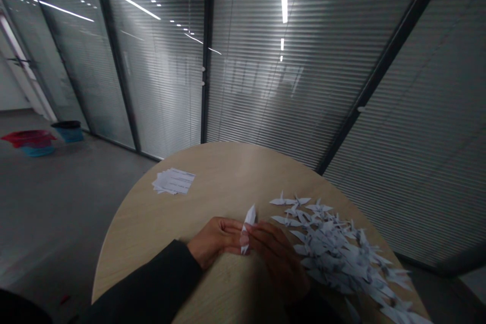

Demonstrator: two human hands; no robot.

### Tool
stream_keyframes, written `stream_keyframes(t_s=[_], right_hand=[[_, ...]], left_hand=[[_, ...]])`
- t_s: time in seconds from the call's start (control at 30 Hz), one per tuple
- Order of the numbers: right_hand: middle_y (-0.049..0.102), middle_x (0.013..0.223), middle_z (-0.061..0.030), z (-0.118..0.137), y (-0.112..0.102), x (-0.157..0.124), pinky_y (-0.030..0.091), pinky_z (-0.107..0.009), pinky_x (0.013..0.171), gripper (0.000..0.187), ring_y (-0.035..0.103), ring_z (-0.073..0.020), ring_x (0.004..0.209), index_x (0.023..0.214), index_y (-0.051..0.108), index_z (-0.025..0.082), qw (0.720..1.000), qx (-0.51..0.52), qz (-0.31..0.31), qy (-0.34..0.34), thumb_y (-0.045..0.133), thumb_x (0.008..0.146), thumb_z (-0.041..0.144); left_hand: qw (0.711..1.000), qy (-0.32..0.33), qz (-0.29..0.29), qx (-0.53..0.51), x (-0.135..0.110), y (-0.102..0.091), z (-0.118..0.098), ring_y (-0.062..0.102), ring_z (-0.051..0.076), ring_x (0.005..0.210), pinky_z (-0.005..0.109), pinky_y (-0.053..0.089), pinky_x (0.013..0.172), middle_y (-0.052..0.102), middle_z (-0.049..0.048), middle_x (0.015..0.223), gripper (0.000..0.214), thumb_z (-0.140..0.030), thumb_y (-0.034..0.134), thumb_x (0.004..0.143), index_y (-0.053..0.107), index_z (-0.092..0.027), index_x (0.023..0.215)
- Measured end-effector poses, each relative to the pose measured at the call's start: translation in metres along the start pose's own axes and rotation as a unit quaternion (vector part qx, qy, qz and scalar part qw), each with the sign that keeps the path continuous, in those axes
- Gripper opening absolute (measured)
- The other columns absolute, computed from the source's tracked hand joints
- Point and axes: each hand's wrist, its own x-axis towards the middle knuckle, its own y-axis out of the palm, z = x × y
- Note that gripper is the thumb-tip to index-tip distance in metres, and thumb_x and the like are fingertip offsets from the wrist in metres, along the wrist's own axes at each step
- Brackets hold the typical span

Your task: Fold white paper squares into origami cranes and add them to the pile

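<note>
A narrow, pointed piece of folded white paper (248, 225) stands between both my hands over the round wooden table (228, 177). My left hand (214, 240), in a dark sleeve, pinches its lower part from the left. Meeting it from the right, my right hand (279, 258) closes its fingers on the same fold. To the right lies a heap of several finished white paper cranes (334, 243), touching my right hand's side.
A small stack of flat white paper squares (173, 181) lies at the table's far left. Glass walls with blinds (266, 71) stand behind the table. Blue tubs with a red one (32, 140) sit on the grey floor far left.
</note>
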Motion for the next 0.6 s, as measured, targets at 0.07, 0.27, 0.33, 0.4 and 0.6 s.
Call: stream_keyframes(t_s=[0.07, 0.27, 0.33, 0.4, 0.6], right_hand=[[0.072, 0.109, -0.0057, 0.001, 0.001, 0.002, 0.055, -0.037, 0.09, 0.036, 0.065, -0.0203, 0.104, 0.128, 0.056, 0.025, 1.0, 0.007, 0.001, 0.008, 0.045, 0.095, 0.017], [0.071, 0.11, -0.0066, 0.004, 0.007, -0.005, 0.055, -0.036, 0.088, 0.031, 0.066, -0.0207, 0.103, 0.117, 0.063, 0.025, 0.986, 0.046, -0.073, 0.145, 0.041, 0.095, 0.021], [0.072, 0.106, -0.0075, 0.001, 0.013, -0.011, 0.056, -0.035, 0.085, 0.025, 0.067, -0.0213, 0.1, 0.112, 0.064, 0.023, 0.954, 0.059, -0.112, 0.272, 0.048, 0.093, 0.027], [0.073, 0.1, -0.0084, -0.003, 0.018, -0.015, 0.058, -0.032, 0.079, 0.027, 0.07, -0.022, 0.093, 0.11, 0.062, 0.02, 0.92, 0.108, -0.135, 0.351, 0.056, 0.089, 0.037], [0.074, 0.081, -0.0014, -0.001, 0.017, -0.005, 0.057, -0.026, 0.07, 0.021, 0.07, -0.0185, 0.077, 0.08, 0.071, 0.026, 0.925, 0.169, -0.037, 0.338, 0.062, 0.084, 0.045]], left_hand=[[1.0, 0.006, -0.003, 0.002, 0.001, -0.001, 0.001, 0.065, 0.014, 0.063, 0.026, 0.051, 0.07, 0.072, 0.0061, 0.072, 0.045, -0.027, 0.092, 0.048, 0.074, -0.008, 0.084], [0.994, 0.064, -0.02, 0.083, 0.004, -0.002, -0.001, 0.065, 0.015, 0.065, 0.027, 0.049, 0.069, 0.073, 0.0071, 0.075, 0.038, -0.027, 0.089, 0.053, 0.072, -0.01, 0.082], [0.991, 0.083, -0.035, 0.096, 0.005, -0.001, -0.002, 0.066, 0.016, 0.066, 0.027, 0.049, 0.07, 0.074, 0.0075, 0.075, 0.038, -0.028, 0.089, 0.054, 0.07, -0.01, 0.081], [0.989, 0.094, -0.041, 0.104, 0.004, 0.0, -0.002, 0.067, 0.017, 0.066, 0.028, 0.05, 0.07, 0.074, 0.0075, 0.074, 0.041, -0.028, 0.088, 0.055, 0.066, -0.011, 0.085], [0.984, 0.108, -0.033, 0.136, 0.003, 0.004, 0.006, 0.068, 0.017, 0.068, 0.027, 0.049, 0.068, 0.073, 0.0047, 0.073, 0.05, -0.03, 0.086, 0.061, 0.054, -0.016, 0.097]])
